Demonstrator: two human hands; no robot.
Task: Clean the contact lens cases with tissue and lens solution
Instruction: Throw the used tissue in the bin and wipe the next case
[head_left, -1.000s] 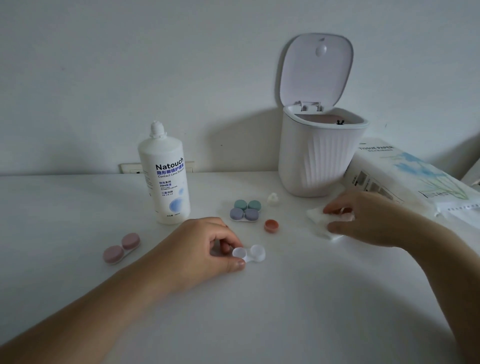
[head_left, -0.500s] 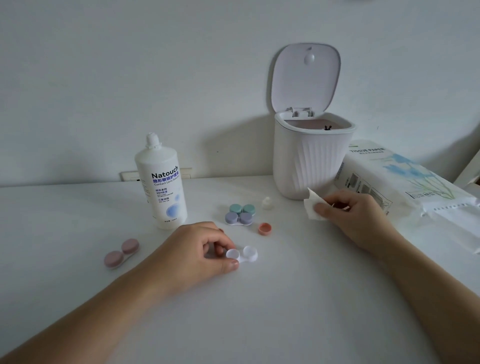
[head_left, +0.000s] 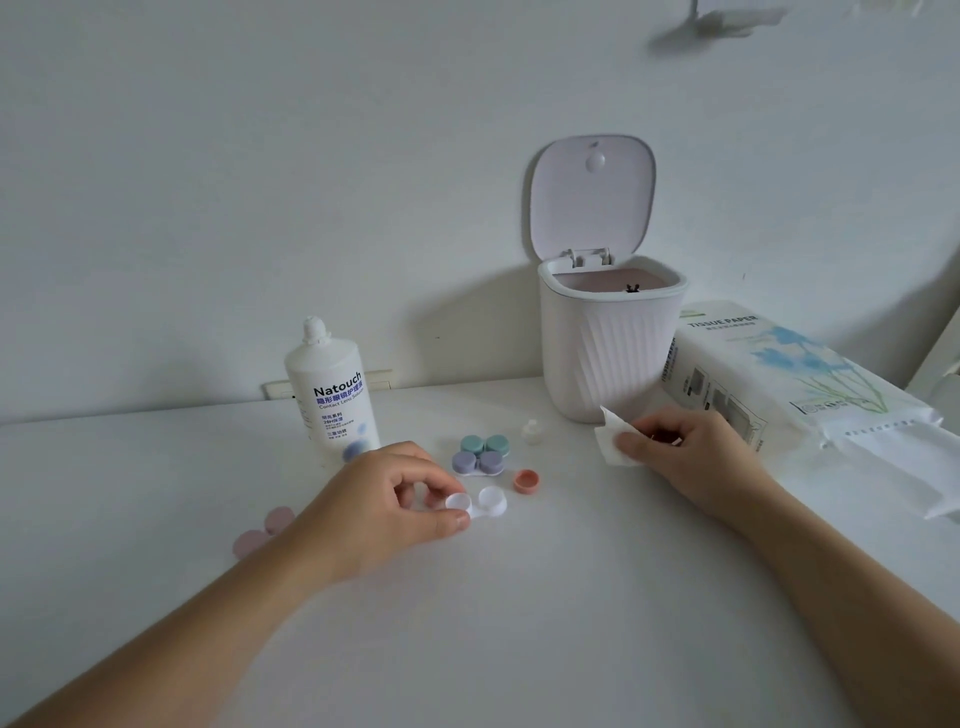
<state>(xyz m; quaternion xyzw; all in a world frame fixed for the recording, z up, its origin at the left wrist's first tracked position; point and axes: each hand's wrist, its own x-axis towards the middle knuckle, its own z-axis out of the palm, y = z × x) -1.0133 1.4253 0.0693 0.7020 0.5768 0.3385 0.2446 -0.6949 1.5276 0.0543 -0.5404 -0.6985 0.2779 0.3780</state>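
Left hand (head_left: 384, 506) pinches white lens case (head_left: 480, 504); right hand (head_left: 685, 457) grips tissue (head_left: 613, 441); white table (head_left: 519, 623).

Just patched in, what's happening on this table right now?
A person is cleaning contact lens cases. Their left hand pinches the open white case on the table, and their right hand holds a folded tissue just above the table near the open bin. The solution bottle stands uncapped; an orange cap lies loose, and the green-and-purple case is still closed.

left hand (head_left: 382, 499) pinches white lens case (head_left: 480, 503); right hand (head_left: 685, 457) grips tissue (head_left: 613, 441).
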